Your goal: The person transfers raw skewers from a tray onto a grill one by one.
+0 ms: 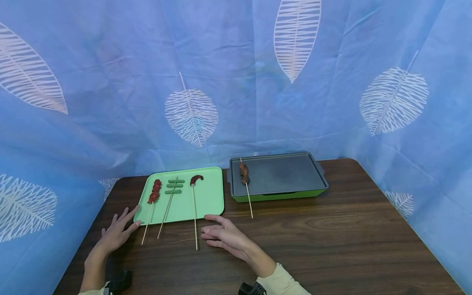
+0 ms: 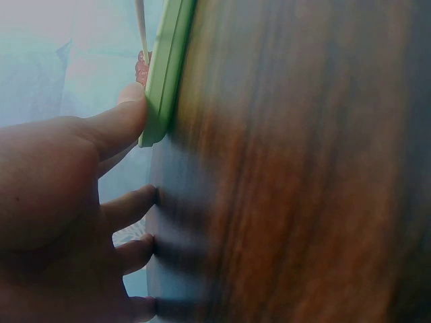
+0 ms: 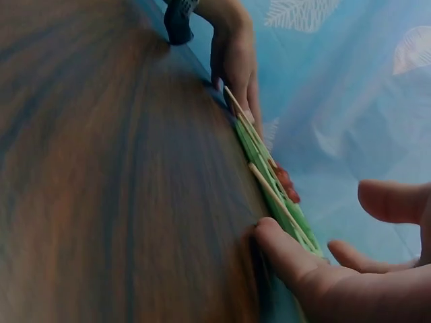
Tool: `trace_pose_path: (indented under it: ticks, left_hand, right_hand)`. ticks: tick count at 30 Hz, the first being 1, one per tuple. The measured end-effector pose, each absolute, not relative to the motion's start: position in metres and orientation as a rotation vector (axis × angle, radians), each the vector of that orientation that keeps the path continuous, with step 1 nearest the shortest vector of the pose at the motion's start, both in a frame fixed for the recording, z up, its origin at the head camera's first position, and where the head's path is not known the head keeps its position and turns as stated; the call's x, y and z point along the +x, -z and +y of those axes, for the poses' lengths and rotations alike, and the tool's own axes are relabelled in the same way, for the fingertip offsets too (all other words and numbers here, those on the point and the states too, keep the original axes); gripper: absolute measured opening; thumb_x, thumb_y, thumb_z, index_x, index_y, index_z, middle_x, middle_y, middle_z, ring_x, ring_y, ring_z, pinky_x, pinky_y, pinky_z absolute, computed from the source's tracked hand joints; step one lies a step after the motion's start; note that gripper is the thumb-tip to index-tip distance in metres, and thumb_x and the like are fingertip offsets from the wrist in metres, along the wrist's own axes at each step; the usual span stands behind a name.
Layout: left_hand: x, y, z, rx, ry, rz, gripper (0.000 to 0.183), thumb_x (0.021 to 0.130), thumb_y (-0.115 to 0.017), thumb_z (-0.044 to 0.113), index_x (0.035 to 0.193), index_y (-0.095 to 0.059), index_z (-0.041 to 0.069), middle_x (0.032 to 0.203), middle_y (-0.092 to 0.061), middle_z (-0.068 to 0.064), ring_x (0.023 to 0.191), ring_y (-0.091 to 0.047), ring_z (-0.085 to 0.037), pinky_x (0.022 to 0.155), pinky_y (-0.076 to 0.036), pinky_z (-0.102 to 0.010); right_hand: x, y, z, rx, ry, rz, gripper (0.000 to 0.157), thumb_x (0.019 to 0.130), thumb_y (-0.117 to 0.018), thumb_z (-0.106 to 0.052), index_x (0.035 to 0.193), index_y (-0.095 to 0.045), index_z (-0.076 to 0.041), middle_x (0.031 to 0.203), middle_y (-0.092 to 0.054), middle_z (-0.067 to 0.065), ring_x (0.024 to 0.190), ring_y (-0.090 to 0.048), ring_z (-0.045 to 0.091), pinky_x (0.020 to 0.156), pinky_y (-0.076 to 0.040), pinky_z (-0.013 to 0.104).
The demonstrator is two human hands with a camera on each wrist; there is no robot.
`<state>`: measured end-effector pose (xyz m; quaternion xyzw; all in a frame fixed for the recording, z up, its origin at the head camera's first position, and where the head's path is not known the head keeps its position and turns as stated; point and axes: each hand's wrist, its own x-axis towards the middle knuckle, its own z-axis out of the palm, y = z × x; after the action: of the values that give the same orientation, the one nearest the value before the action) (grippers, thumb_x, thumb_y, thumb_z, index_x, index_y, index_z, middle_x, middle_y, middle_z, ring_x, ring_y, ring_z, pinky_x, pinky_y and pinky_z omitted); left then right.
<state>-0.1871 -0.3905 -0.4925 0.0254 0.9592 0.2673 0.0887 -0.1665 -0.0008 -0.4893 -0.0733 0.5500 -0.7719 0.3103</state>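
Spread, gripping nothing, the left hand [image 1: 115, 234] at lower left and right hand [image 1: 229, 238] at lower centre seemingly aligned the green tray [image 1: 209, 198], which likely next needed even pushes.

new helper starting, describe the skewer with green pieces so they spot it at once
On the dark wooden table, find the pale green tray left of the grill. Of its three, pick the middle skewer. Its green bars set it apart from the red left skewer and dark-red, curled right skewer.

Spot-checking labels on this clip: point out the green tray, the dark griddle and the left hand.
Green tray [image 1: 210, 197], head view: bare right side.
Dark griddle [image 1: 279, 175], head view: middle of its top.
Left hand [image 1: 115, 236], head view: its back.
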Motion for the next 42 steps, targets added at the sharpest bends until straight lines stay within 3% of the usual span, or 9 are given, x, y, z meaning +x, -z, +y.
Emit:
trace_pose_path:
  ticks: [16,23,32,42]
  left_hand:
    - [-0.19,0.496,-0.39,0.08,-0.813,2.844,0.075,0.107,-0.051,0.046,0.163,-0.021,0.006,0.161,-0.006,-0.041,0.138,0.004,-0.074,0.09,0.001,-0.093]
    - [-0.189,0.495,-0.391,0.083,-0.806,2.841,0.075,0.107,-0.05,0.046,0.164,-0.02,0.006,0.16,-0.006,-0.042,0.137,0.004,-0.075,0.089,0.001,-0.094]
    - [-0.188,0.497,-0.397,0.08,-0.819,2.835,0.076,0.108,-0.048,0.047,0.165,-0.015,0.009,0.161,-0.003,-0.042,0.137,0.007,-0.075,0.088,0.003,-0.094]
    - [-0.19,0.497,-0.396,0.092,-0.805,2.834,0.076,0.108,-0.049,0.047,0.165,-0.017,0.008,0.16,-0.004,-0.042,0.137,0.006,-0.075,0.088,0.003,-0.094]
  right_hand:
    - [-0.172,0.498,-0.018,-0.062,2.202,1.207,0.065,0.1,-0.057,0.005,0.157,-0.027,0.008,0.139,-0.054,0.037,0.127,-0.059,0.044,0.106,-0.048,0.051]
    - [-0.177,0.501,-0.026,-0.032,2.225,1.205,0.057,0.1,-0.058,0.007,0.15,-0.034,0.013,0.131,-0.059,0.037,0.119,-0.065,0.041,0.101,-0.052,0.048]
    - [-0.179,0.503,-0.038,-0.03,2.164,1.373,0.05,0.095,-0.065,0.008,0.142,-0.051,0.01,0.108,-0.072,0.027,0.095,-0.074,0.029,0.088,-0.059,0.042]
    - [-0.175,0.498,-0.038,0.011,2.164,1.425,0.046,0.094,-0.066,0.01,0.139,-0.056,0.009,0.103,-0.074,0.022,0.095,-0.074,0.029,0.086,-0.06,0.042]
